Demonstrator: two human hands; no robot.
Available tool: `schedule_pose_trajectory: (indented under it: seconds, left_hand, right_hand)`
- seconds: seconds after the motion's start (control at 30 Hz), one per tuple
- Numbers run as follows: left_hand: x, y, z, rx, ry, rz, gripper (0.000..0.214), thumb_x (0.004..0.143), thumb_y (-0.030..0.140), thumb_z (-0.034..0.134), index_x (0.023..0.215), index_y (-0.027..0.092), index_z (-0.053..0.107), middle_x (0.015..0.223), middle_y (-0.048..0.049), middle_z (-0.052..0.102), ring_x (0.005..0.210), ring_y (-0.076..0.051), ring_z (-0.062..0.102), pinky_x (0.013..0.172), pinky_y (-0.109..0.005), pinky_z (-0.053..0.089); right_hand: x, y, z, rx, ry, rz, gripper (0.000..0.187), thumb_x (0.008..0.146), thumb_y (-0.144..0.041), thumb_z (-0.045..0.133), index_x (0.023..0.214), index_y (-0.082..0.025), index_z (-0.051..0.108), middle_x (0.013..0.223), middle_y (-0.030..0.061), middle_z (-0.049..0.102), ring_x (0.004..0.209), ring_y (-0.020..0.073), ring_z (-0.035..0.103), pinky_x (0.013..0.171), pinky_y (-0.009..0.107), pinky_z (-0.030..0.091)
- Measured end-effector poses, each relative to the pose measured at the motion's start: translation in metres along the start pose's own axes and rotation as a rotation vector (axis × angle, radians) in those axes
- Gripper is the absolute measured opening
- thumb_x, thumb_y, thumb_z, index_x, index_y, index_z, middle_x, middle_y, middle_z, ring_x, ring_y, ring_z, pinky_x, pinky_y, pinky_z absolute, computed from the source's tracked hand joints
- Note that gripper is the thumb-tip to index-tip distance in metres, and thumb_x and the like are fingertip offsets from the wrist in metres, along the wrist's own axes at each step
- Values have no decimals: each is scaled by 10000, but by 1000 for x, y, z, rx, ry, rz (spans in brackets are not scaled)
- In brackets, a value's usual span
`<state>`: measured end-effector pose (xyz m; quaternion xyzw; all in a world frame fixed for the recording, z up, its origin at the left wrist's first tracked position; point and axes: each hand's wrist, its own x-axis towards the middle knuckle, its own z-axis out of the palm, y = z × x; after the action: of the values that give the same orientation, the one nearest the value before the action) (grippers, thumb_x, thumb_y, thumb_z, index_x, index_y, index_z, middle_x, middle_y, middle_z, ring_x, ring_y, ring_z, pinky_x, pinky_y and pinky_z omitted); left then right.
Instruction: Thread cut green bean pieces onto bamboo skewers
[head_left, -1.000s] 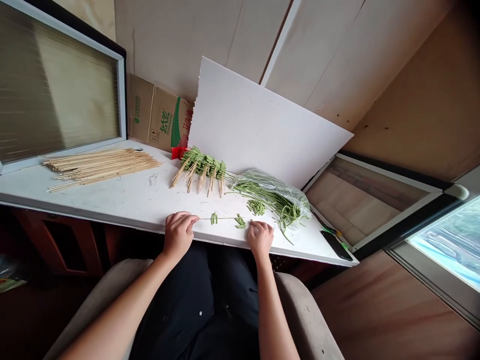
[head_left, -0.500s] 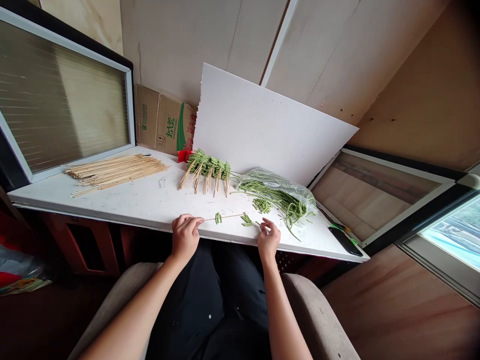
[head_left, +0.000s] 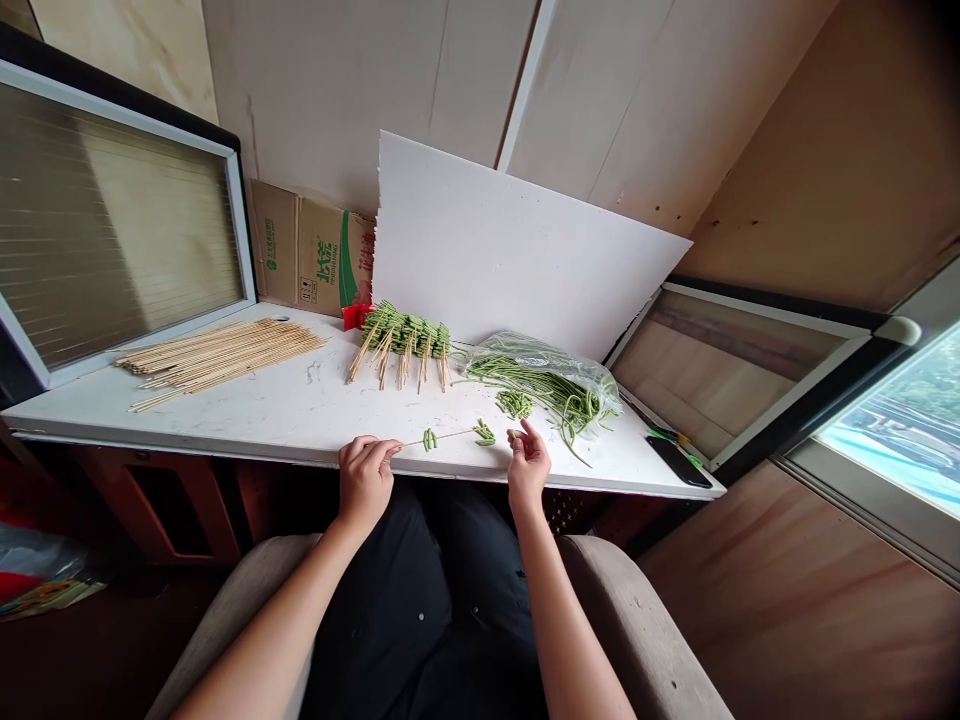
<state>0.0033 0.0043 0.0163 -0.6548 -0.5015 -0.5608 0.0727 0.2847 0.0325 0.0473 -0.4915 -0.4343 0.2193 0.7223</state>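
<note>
My left hand (head_left: 365, 476) pinches the blunt end of a thin bamboo skewer (head_left: 450, 436) that lies level over the white tabletop (head_left: 285, 405). A short green bean piece (head_left: 429, 439) is threaded on it. My right hand (head_left: 527, 462) is near the skewer's tip, thumb and forefinger pinched on a small green bean piece, other fingers raised. A few cut bean pieces (head_left: 484, 434) lie beside the tip, and a small heap of them (head_left: 515, 403) sits just behind.
A pile of bare skewers (head_left: 217, 355) lies at the left. Finished bean skewers (head_left: 405, 340) are fanned out at the back. A plastic bag of long beans (head_left: 547, 385), a white board (head_left: 517, 250), a cardboard box (head_left: 307, 260) and a dark phone (head_left: 679, 462) surround them.
My right hand has lifted off the table edge and moved up toward the skewer's tip with a bean piece in its pinch. The left hand has kept its hold. The camera has shifted.
</note>
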Motion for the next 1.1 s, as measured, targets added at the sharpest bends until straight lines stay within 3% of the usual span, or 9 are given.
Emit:
schedule_pose_trajectory:
  seconds: [0.23, 0.4, 0.6, 0.73, 1.1]
  left_hand:
    - [1, 1, 0, 16, -18, -13, 225, 996, 162, 554, 939, 229, 761, 863, -59, 783, 952, -276, 658, 898, -425, 444]
    - [1, 2, 0, 20, -29, -12, 228, 1014, 185, 551, 938, 225, 762, 872, -61, 793, 949, -272, 657, 901, -429, 444]
    - [1, 2, 1, 29, 3, 36, 200, 1017, 187, 576, 932, 228, 752, 859, -42, 794, 914, -261, 653, 897, -419, 442]
    - [2, 2, -1, 26, 9, 55, 192, 1030, 208, 571, 929, 229, 733, 890, -38, 795, 909, -252, 665, 899, -405, 440]
    - [1, 1, 0, 16, -27, -10, 219, 1026, 206, 543, 922, 221, 735, 908, -45, 788, 874, -232, 698, 895, -385, 421]
  right_hand:
    - [0, -2, 1, 26, -49, 76, 480, 792, -456, 735, 1184, -179, 733, 1142, 122, 743, 987, 223, 700, 930, 421, 558]
    - [-4, -1, 3, 45, -58, 101, 498, 802, -494, 756, 1179, -169, 746, 1074, 113, 760, 889, 212, 701, 912, 437, 566]
    - [-4, 8, 4, 148, -48, 164, 492, 737, -559, 836, 1040, -182, 746, 1113, 124, 762, 921, 242, 726, 967, 473, 580]
    - [-1, 10, 4, 214, -91, 154, 440, 776, -590, 805, 965, -206, 704, 1071, 107, 755, 946, 250, 736, 959, 467, 600]
    - [-3, -3, 4, 50, -244, 181, 593, 723, -673, 824, 1057, -185, 791, 962, 106, 797, 838, 236, 703, 815, 397, 569]
